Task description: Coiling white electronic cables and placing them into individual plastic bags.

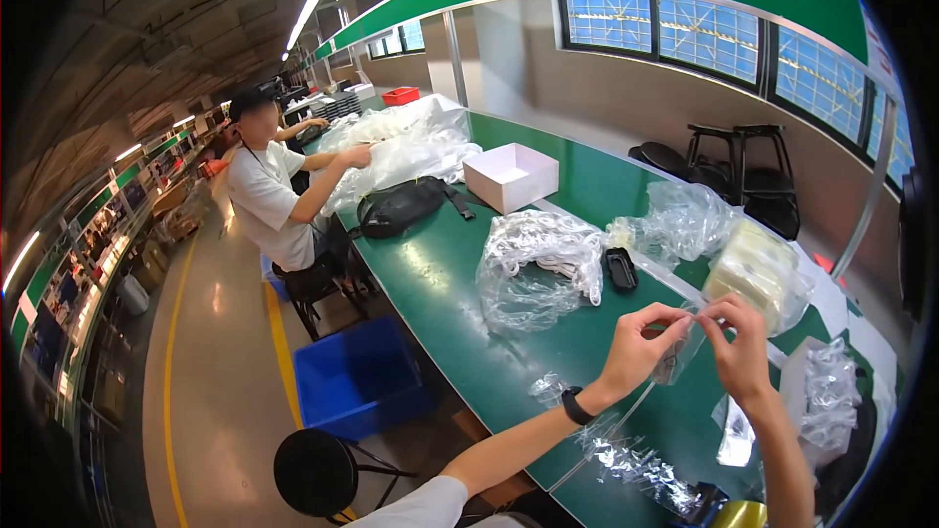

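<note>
Above the green table (430,284), my left hand (636,347) and my right hand (740,347) meet, thumbs and fingers pinched. Between them they grip the upper edge of a small clear plastic bag (673,366), which hangs down. Something thin may be inside the bag; it is too small to make out. Beyond my left hand sit a black plastic case (620,269) and a large clear bag of white cables (548,240). A stack of flat clear bags (755,269) lies just past my right hand. Beside my right forearm is a white box (797,386) of crumpled clear bags.
Shiny plastic scraps (641,464) lie near my left forearm. Farther along are an open white box (509,181) and a black pouch (401,205). A person (269,186) sits at the table's left edge, handling clear sheeting. A blue bin (357,376) and black stool (318,469) stand alongside.
</note>
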`<state>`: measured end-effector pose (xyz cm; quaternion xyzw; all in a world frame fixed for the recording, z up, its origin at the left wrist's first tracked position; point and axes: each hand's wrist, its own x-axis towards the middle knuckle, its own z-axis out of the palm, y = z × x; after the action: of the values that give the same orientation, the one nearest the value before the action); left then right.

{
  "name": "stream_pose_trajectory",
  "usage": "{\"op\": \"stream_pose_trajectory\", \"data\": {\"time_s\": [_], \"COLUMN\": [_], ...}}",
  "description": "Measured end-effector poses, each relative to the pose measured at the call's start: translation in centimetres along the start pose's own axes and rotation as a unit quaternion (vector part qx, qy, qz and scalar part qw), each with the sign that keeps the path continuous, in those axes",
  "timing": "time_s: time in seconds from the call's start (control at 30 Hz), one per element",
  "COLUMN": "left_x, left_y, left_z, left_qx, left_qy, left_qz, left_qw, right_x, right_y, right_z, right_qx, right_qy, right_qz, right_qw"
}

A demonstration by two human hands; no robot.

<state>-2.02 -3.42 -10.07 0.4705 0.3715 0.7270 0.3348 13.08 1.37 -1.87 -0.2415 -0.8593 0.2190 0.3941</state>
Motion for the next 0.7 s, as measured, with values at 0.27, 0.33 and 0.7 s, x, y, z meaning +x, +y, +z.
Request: {"op": "stream_pose_trajectory", "data": {"time_s": [0.27, 0.33, 0.7], "left_x": [0.0, 0.3, 0.3], "left_y": [0.5, 0.2, 0.5], "left_z": [0.4, 0.2, -0.3], "left_qx": [0.008, -0.003, 0.021], "left_qy": [-0.02, -0.014, 0.006], "left_qz": [-0.038, -0.011, -0.033], "left_qw": [0.999, 1.0, 0.999], "right_x": [-0.4, -0.1, 0.0], "right_y": [0.6, 0.0, -0.1], "right_z": [-0.4, -0.3, 1.1], "right_qx": [0.053, 0.054, -0.128], "right_qy": [0.042, 0.038, 0.102], "right_qz": [0.036, 0.038, -0.076], "right_qw": [0.997, 0.997, 0.984]}}
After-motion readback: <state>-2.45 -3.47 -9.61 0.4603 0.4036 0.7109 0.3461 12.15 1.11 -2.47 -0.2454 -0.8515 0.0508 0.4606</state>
